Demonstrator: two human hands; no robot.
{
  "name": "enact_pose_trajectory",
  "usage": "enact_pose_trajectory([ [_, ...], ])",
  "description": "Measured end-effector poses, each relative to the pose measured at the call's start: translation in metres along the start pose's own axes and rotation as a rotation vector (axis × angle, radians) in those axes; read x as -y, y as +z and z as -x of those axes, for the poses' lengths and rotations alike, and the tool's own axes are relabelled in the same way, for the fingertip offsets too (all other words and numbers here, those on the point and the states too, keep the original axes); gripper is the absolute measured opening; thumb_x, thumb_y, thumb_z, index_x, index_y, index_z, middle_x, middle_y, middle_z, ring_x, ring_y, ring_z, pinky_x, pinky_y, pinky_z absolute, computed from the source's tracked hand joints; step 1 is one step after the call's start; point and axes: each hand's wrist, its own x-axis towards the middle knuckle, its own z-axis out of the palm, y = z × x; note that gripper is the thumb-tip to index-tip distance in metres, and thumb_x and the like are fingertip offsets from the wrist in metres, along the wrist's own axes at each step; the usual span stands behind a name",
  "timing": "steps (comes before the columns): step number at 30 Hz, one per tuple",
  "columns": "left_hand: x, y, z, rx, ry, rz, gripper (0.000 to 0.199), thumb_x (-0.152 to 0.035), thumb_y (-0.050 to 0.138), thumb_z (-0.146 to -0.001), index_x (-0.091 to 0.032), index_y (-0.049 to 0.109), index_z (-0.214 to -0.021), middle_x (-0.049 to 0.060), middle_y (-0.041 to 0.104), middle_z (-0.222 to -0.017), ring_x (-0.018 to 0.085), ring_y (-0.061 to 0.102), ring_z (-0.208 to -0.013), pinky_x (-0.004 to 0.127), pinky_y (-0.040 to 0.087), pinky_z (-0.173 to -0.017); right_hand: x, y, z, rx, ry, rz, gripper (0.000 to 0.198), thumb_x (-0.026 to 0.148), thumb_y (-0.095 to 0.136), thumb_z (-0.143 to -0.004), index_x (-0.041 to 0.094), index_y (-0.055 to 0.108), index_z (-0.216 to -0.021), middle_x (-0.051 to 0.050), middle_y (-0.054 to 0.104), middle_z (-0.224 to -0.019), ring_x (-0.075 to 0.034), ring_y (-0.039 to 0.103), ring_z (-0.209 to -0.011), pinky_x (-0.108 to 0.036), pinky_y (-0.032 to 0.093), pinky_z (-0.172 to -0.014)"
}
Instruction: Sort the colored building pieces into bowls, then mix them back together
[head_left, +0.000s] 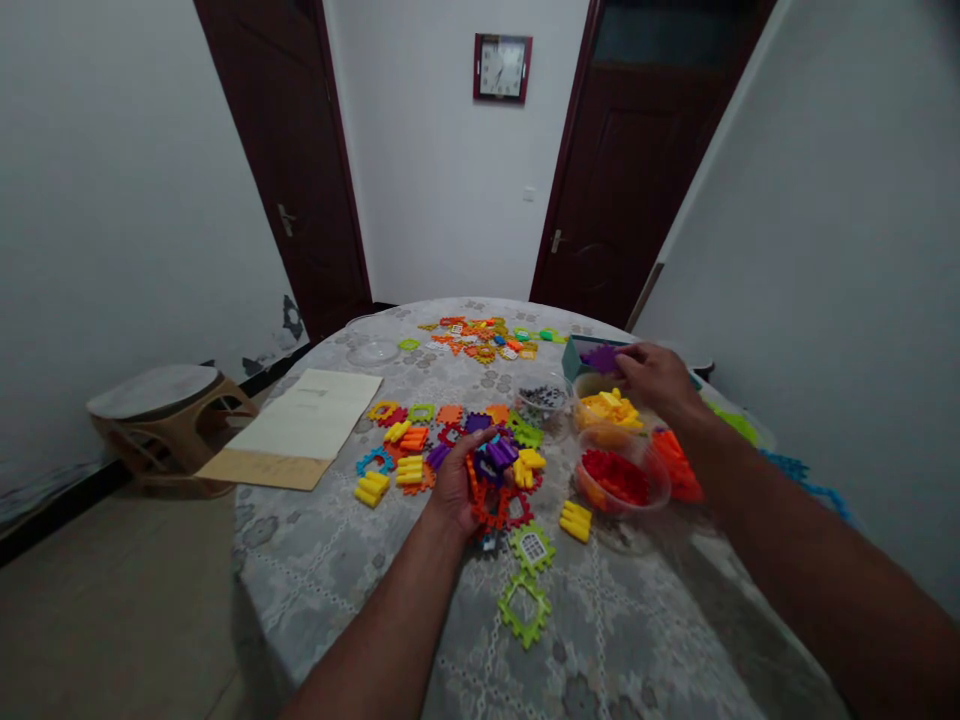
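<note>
My left hand (454,488) is cupped around several plastic building pieces, among them a purple block (501,453) and an orange-red toothed frame (491,512). Out to the right, my right hand (651,372) pinches a purple toothed piece (600,358) at the teal box (576,352). Whether that piece touches the box I cannot tell. Under and around my left hand lie loose toothed pieces in many colours, with yellow blocks (410,470) among them. Closer to me are a green window piece (532,547) and a green open frame (525,608).
Clear tubs hold red pieces (616,478), yellow pieces (611,408) and small grey pieces (544,396). Another pile of pieces (484,335) is at the table's far side. An open paper pad (304,420) lies at the left, near a wooden stool (161,410). Orange pieces (676,465) sit below my right forearm.
</note>
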Motion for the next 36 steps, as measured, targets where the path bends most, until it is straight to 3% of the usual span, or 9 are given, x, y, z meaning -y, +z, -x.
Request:
enact_pose_trajectory([
  [3,0.000,0.001,0.001,0.006,0.012,-0.001,0.029,-0.028,0.074,-0.089,-0.013,0.076,-0.114,0.012,0.078,-0.090,0.020,0.073,-0.067,0.030,0.061,-0.054,-0.008,-0.015,-0.026,-0.137,0.000,0.072,0.045,0.024,0.056,-0.091,0.008,0.071,-0.131,-0.020,0.079,-0.114,-0.028,0.076,-0.095,-0.044,0.060,-0.091],
  [6,-0.001,0.002,0.001,-0.003,0.000,0.007,0.028,-0.028,0.074,-0.089,-0.012,0.076,-0.111,0.013,0.078,-0.089,0.020,0.073,-0.067,0.028,0.060,-0.053,-0.004,-0.012,-0.013,-0.156,-0.126,0.155,0.043,0.026,0.058,-0.092,0.014,0.073,-0.131,-0.017,0.076,-0.127,-0.030,0.073,-0.111,-0.048,0.053,-0.107],
  [9,0.000,0.003,0.002,-0.006,-0.021,0.021,0.025,-0.027,0.073,-0.089,-0.012,0.076,-0.108,0.013,0.078,-0.089,0.020,0.074,-0.070,0.027,0.060,-0.054,0.013,0.010,0.039,0.082,-0.355,0.121,0.033,0.033,0.058,-0.098,0.021,0.077,-0.123,-0.010,0.078,-0.120,-0.027,0.074,-0.108,-0.044,0.056,-0.103],
  [12,0.001,0.005,0.003,0.017,-0.018,0.020,0.024,-0.028,0.072,-0.091,-0.012,0.076,-0.109,0.012,0.079,-0.090,0.021,0.074,-0.070,0.027,0.060,-0.053,0.038,0.039,0.100,0.333,-0.650,0.042,0.033,0.029,0.060,-0.100,0.023,0.072,-0.130,-0.011,0.075,-0.130,-0.027,0.071,-0.118,-0.046,0.056,-0.104],
  [16,0.002,0.005,0.003,0.070,-0.025,0.051,0.020,-0.026,0.072,-0.089,-0.012,0.076,-0.103,0.010,0.079,-0.084,0.020,0.073,-0.065,0.028,0.059,-0.054,0.062,0.068,0.143,0.495,-0.840,0.046,0.044,0.013,0.062,-0.096,0.023,0.068,-0.138,-0.013,0.067,-0.145,-0.028,0.064,-0.131,-0.050,0.052,-0.112],
  [22,0.000,0.005,0.001,0.057,-0.045,0.064,0.018,-0.025,0.072,-0.090,-0.012,0.076,-0.101,0.009,0.080,-0.088,0.019,0.074,-0.066,0.025,0.056,-0.048,0.063,0.087,0.134,0.606,-0.817,0.163,0.045,0.007,0.061,-0.092,0.018,0.068,-0.136,-0.015,0.070,-0.140,-0.029,0.066,-0.128,-0.049,0.050,-0.111],
  [27,0.000,0.001,-0.001,0.007,-0.070,0.067,0.016,-0.026,0.074,-0.089,-0.014,0.074,-0.099,0.008,0.076,-0.079,0.018,0.071,-0.060,0.022,0.053,-0.045,0.058,0.089,0.135,0.532,-0.704,0.080,0.036,0.015,0.058,-0.099,0.019,0.067,-0.134,-0.013,0.076,-0.127,-0.026,0.071,-0.114,-0.041,0.054,-0.099],
  [32,0.000,-0.002,-0.003,0.025,-0.057,0.054,0.023,-0.028,0.074,-0.090,-0.014,0.072,-0.109,0.014,0.078,-0.095,0.024,0.078,-0.080,0.022,0.055,-0.049,0.055,0.067,0.117,0.469,-0.520,-0.039,0.023,0.023,0.059,-0.101,0.022,0.070,-0.121,-0.006,0.079,-0.105,-0.020,0.073,-0.091,-0.032,0.054,-0.084],
  [36,-0.001,-0.001,-0.001,0.033,-0.074,0.060,0.025,-0.027,0.071,-0.091,-0.013,0.071,-0.112,0.015,0.077,-0.098,0.024,0.078,-0.081,0.021,0.054,-0.048,0.034,0.037,0.061,0.371,-0.371,0.061,0.023,0.028,0.061,-0.097,0.021,0.075,-0.115,-0.006,0.079,-0.102,-0.020,0.072,-0.087,-0.029,0.052,-0.077],
])
